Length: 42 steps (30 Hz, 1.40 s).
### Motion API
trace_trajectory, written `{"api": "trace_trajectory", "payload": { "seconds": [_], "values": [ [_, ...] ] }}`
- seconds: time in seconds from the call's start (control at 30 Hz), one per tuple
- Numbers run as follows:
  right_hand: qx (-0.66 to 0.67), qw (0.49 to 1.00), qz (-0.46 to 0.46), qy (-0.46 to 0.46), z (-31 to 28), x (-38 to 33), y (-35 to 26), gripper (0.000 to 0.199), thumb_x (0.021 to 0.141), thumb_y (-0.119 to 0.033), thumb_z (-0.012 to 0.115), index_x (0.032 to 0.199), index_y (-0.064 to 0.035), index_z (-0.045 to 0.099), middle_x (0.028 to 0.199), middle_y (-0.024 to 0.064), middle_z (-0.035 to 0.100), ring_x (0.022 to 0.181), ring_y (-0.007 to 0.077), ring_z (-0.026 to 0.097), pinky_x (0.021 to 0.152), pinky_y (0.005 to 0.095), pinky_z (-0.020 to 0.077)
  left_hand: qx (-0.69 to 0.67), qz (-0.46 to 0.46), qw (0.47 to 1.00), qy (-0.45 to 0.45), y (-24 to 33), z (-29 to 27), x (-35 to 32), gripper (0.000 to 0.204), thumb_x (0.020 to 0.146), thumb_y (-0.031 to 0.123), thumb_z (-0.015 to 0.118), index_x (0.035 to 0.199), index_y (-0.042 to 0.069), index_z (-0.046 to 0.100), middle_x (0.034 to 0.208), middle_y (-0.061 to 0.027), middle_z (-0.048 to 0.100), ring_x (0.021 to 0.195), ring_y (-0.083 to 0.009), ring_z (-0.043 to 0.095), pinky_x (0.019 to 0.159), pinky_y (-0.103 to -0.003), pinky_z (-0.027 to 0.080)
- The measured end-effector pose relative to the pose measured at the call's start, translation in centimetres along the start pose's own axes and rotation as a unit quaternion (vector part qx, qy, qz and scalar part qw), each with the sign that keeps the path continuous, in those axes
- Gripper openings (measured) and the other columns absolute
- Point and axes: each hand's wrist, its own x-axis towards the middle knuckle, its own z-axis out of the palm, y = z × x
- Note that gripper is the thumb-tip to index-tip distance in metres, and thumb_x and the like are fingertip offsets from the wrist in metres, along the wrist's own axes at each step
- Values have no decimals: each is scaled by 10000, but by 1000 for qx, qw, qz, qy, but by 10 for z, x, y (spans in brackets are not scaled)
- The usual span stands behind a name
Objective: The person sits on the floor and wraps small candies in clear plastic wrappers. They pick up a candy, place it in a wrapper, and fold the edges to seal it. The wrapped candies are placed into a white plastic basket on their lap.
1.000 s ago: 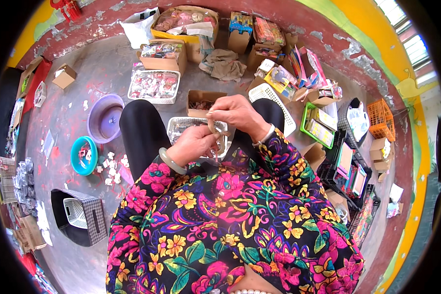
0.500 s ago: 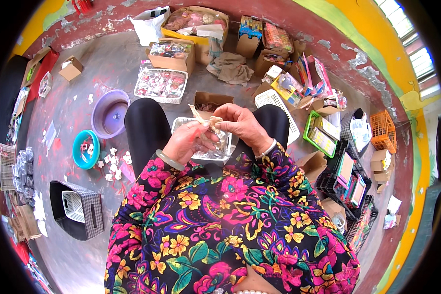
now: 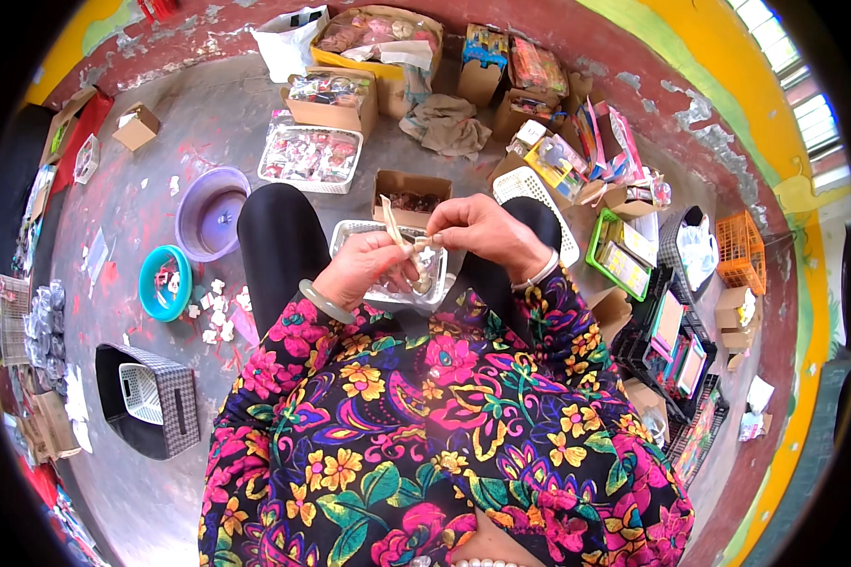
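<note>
A cream-coloured strip, perhaps ribbon or cloth, stands up between the fingers of my left hand, which is closed on it. My right hand pinches the end of the same pale material just to the right, with fingertips pressed together. A small beige piece hangs below the left fingers, its kind too small to tell. Under both hands, between my knees, sits a white plastic basket with clear wrappings in it. Beyond it is an open cardboard box holding dark brown things.
On the left are a purple basin, a teal basin with small pieces, and white bits on the floor. A white basket of packets stands ahead. At right are a white tray, a green tray and black crates.
My right hand has drawn away to the right from my left hand, its fingers now in a pinch. The cream strip stands more upright.
</note>
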Motion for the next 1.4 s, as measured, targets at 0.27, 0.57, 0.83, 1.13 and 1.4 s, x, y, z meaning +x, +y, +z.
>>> {"api": "trace_trajectory", "payload": {
  "seconds": [0.27,0.57,0.83,1.13,1.4],
  "values": [
    [149,981,-56,107,-5,6,-5,290,826,-193,644,1052,-29,568,861,-7,587,756,62,516,673,205,421,-205,18,978,31,9,1,-3,215,899,193,519,1023,26,574,790,-94,642,635,-155,635,534,-224,485],
    [166,978,-36,123,24,5,7,187,799,-57,632,970,19,628,865,33,632,796,81,564,712,213,440,-162,7,986,41,8,4,-6,200,888,219,528,945,32,570,778,-93,642,631,-168,636,544,-246,485],
    [-161,957,-110,214,-7,1,3,213,774,-107,642,960,-5,651,847,49,634,775,107,565,706,228,444,-160,-2,986,45,5,-5,-5,194,860,198,556,900,10,580,745,-100,638,579,-175,622,539,-254,489],
    [-429,867,-229,112,19,-2,-9,212,731,-118,639,932,-53,623,757,90,608,731,275,571,655,353,440,-31,9,998,45,2,-7,-3,208,895,182,521,870,-11,594,711,-94,636,551,-141,612,510,-223,491],
    [-289,913,-262,120,23,10,23,240,755,-44,620,996,-41,617,740,78,616,665,221,587,602,303,436,-31,1,999,17,7,-4,-6,207,897,186,518,856,0,599,701,-87,628,558,-151,613,520,-234,498]
  ]
}}
